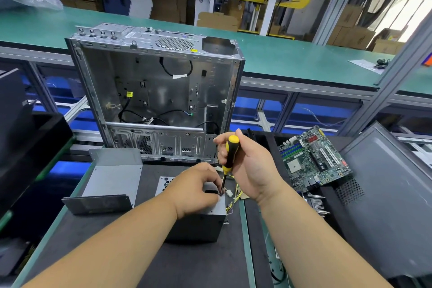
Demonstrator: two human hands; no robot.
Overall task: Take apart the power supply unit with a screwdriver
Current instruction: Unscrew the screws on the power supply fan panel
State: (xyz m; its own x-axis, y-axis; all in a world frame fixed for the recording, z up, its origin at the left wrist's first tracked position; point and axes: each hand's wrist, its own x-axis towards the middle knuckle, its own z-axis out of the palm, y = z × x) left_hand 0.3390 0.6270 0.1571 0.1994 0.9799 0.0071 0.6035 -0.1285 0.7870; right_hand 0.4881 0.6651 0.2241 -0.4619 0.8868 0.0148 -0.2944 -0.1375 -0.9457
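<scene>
While the right hand (247, 166) wraps the screwdriver (230, 155) handle, tip down on the power supply (198, 222), the left hand (198, 188) curls over the box's top, pinning it to the dark surface (187, 264). Keep the shaft upright, pressing firmly while turning.

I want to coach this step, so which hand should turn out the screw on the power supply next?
The right hand: it grips the screwdriver, whose tip is down at the power supply top. The left hand rests on the box, steadying it.
</scene>
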